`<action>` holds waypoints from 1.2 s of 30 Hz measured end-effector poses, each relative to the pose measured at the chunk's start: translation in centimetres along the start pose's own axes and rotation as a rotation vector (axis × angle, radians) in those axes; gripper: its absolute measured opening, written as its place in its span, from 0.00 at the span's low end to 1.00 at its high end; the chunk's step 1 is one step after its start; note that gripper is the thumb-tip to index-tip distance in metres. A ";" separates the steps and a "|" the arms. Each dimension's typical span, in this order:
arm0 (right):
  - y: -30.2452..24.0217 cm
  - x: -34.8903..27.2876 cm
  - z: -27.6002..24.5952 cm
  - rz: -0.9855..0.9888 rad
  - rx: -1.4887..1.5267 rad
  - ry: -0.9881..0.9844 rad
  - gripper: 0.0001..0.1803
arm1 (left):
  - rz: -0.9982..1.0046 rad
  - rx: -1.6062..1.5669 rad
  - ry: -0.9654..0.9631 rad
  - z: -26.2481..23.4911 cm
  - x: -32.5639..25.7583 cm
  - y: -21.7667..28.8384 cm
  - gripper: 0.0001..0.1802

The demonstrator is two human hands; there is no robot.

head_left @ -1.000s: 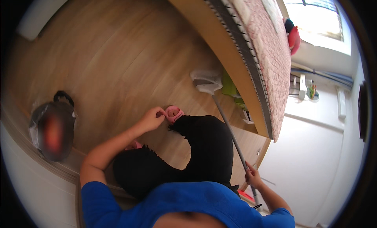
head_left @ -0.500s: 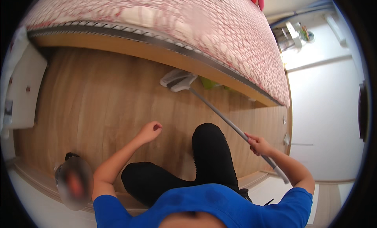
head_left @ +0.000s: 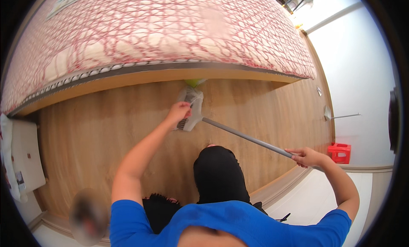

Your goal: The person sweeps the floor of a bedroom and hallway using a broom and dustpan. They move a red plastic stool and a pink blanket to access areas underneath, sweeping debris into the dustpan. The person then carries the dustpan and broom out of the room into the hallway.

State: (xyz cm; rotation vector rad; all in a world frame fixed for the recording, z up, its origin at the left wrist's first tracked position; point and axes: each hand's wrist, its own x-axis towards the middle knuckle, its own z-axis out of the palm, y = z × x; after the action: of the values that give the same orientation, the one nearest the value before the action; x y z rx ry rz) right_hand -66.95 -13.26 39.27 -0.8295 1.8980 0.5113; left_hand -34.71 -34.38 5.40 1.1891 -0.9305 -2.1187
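A broom [head_left: 197,108] with a pale head and dark bristles lies across the floor just in front of the bed. Clear, crinkled plastic film [head_left: 187,95] shows around its head. My left hand [head_left: 181,111] reaches the bristle side, fingers pinched together; what they hold, if anything, is hidden. Around the upper part of the grey handle [head_left: 247,137], my right hand [head_left: 307,156] is closed, thumb and fingers wrapped on it. The handle slants from the head down to the right.
A bed [head_left: 170,34] with a pink-and-white patterned cover runs along the far side. Something green [head_left: 194,82] peeks from beneath it. A white cabinet [head_left: 25,153] stands left. A red plastic stool [head_left: 341,153] sits by the right wall. A blurred round shape [head_left: 88,217] is at lower left.
My left hand has moved forward from above the floor to the broom head. The head has come out from the bed's edge toward me, and my right hand has shifted right with the handle.
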 end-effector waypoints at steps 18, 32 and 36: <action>10.3 8.7 -6.0 -0.219 0.141 -0.119 0.22 | 0.016 -0.528 0.353 3.3 21.6 -1.4 0.13; 12.9 8.0 -3.5 -0.097 0.716 -0.087 0.20 | 0.033 -0.489 0.422 -13.1 5.7 -0.2 0.12; 10.7 11.5 -3.0 -0.306 0.578 -0.054 0.20 | 0.062 -0.465 0.389 -16.9 -1.7 -0.3 0.14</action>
State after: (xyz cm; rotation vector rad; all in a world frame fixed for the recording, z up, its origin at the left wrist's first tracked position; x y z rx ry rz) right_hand -80.08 -11.77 30.33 -0.6862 1.6952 -0.1995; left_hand -19.17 -38.09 -0.27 1.2364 -0.2763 -1.8212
